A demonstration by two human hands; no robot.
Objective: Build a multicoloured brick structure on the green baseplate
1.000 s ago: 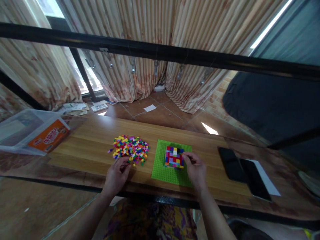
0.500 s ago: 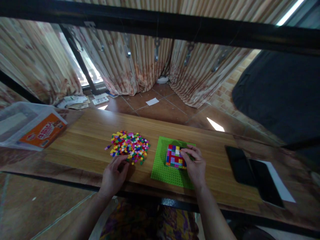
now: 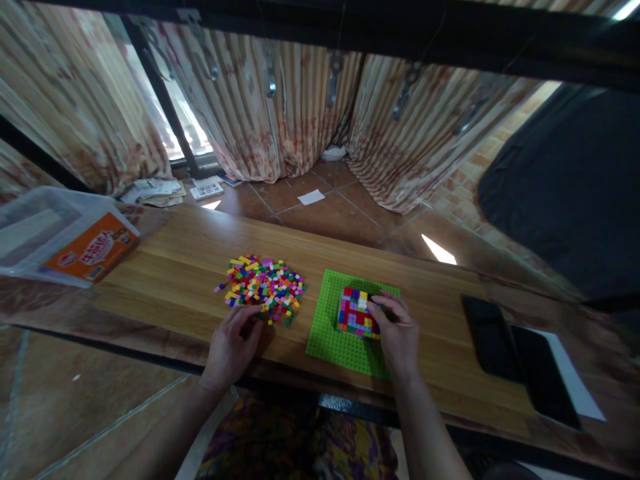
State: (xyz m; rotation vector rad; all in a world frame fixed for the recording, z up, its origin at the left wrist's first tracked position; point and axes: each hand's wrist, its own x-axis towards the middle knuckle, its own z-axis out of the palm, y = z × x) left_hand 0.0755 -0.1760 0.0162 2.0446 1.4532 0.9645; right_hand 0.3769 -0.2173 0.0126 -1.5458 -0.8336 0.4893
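A green studded baseplate [image 3: 325, 333] lies on the wooden table. On it sits a squarish, multicoloured build of toy bricks [image 3: 356, 313], with red, purple, white and yellow studs on top. My right hand [image 3: 400, 337] is closed at the build's right side, thumb and fingers against its upper right edge. The fingers cover that corner. To the left lies a pile of small loose toy bricks [image 3: 270, 283] in many colours. My left hand [image 3: 234, 340] rests at the pile's near edge, fingers curled and thumb close to the index tip. Anything between those tips is too small to make out.
At the table's left end stands a clear plastic box [image 3: 30, 230] with an orange label [image 3: 93, 250]. Two dark flat devices [image 3: 493, 337] and a white sheet [image 3: 575, 377] lie at the right. A black bar [image 3: 320, 20] crosses above, before curtains [image 3: 300, 113].
My right hand has shifted from the build's right side toward its upper right corner. The left hand stays by the pile. The whole view has tilted downward.
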